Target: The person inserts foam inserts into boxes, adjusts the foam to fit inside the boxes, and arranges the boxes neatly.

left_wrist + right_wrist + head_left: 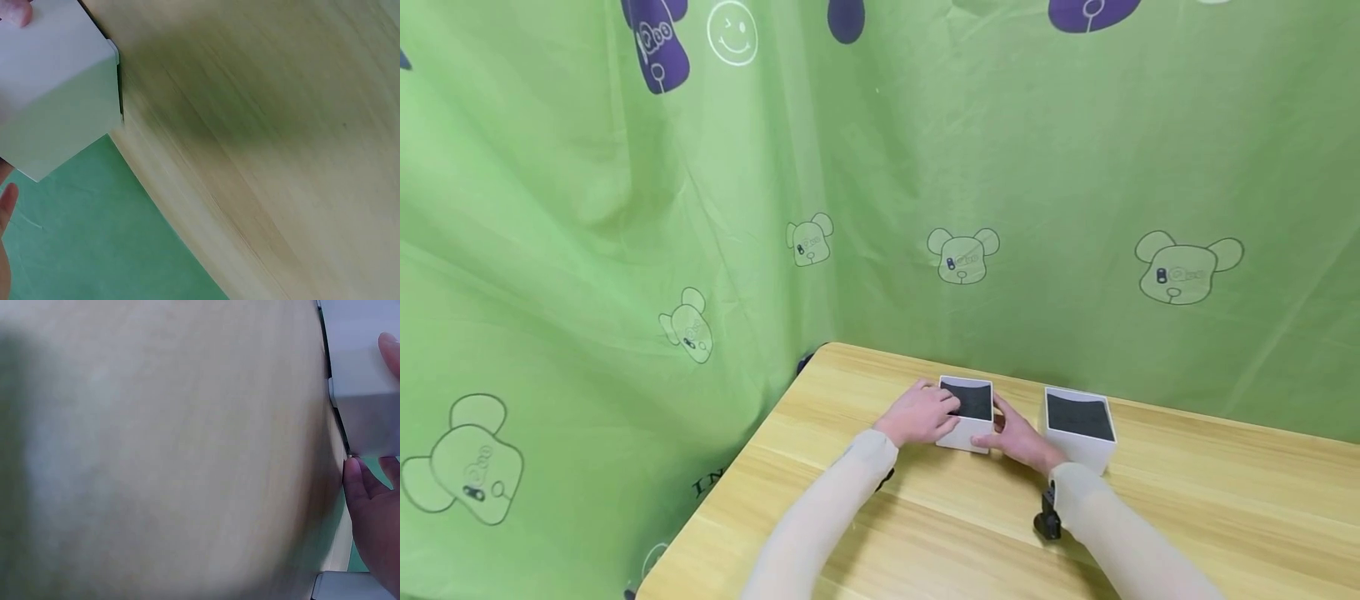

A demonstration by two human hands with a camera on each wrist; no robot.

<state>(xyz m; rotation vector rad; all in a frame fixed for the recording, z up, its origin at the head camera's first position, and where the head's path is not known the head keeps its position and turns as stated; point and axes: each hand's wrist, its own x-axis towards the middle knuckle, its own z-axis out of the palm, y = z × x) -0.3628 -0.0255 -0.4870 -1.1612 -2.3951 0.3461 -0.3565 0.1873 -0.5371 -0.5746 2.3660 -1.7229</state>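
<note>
A small white box [964,432] with a black insert [972,402] in its top stands between both hands near the table's back edge. My left hand [922,413] reaches over its left side, and its fingers lie at the rim and on the insert. Part of that hand [5,250] shows beside the box wall [62,119] in the left wrist view. My right hand [1017,435] holds the box from the right, thumb on the front wall and fingers round the side. In the right wrist view, some fingertips [354,472] touch the lower edge.
A second white box [1078,450], also with a black insert [1078,416], stands to the right, close to my right wrist. The wooden table [940,550] ends at a rounded back left corner. A green patterned curtain [1045,167] hangs behind and to the left.
</note>
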